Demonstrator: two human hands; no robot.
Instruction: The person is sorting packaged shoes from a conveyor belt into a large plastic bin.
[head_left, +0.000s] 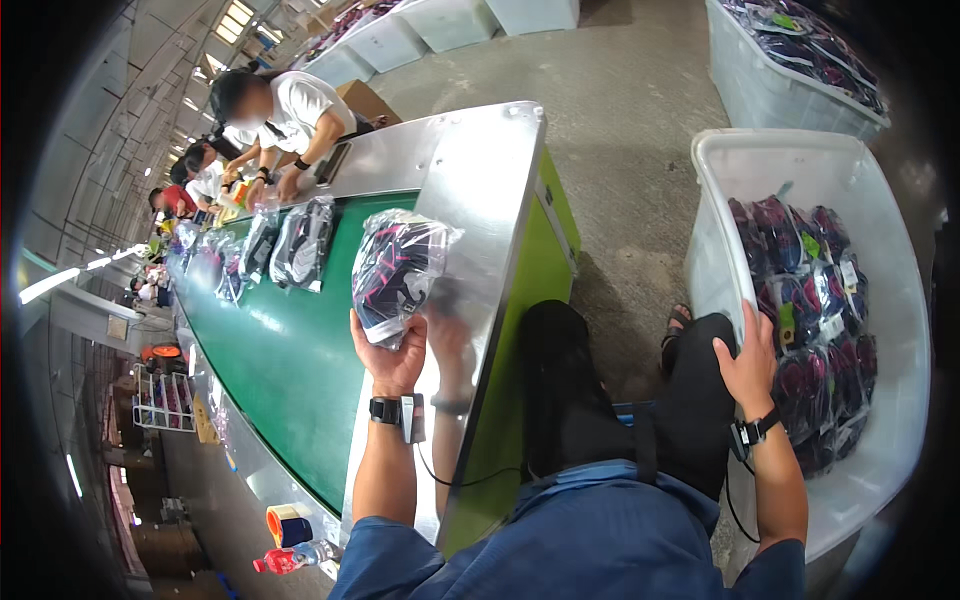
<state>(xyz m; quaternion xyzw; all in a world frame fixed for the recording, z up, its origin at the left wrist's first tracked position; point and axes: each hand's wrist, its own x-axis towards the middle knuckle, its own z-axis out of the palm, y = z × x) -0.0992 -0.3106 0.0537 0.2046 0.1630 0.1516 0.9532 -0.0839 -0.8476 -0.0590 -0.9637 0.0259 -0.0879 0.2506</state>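
My left hand (pixel 393 360) is closed round the lower end of a pair of shoes (pixel 395 275) in a clear plastic bag, dark with pink lines and pale soles. The hand holds the bag up over the near end of a green conveyor belt (pixel 300 370). On the right, my right hand (pixel 748 362) lies on the near rim of a large white plastic bin (pixel 890 230), thumb apart and fingers stretched out, with nothing held. Inside the bin, several bagged pairs of shoes (pixel 800 300) are stacked in rows.
More bagged shoes (pixel 302 243) lie farther along the belt. A metal ledge (pixel 480 170) edges the conveyor. Several co-workers (pixel 300 110) stand along its far side. Another full bin (pixel 800 75) stands behind mine. A tape roll (pixel 288 525) and a red-capped bottle (pixel 300 556) are at lower left.
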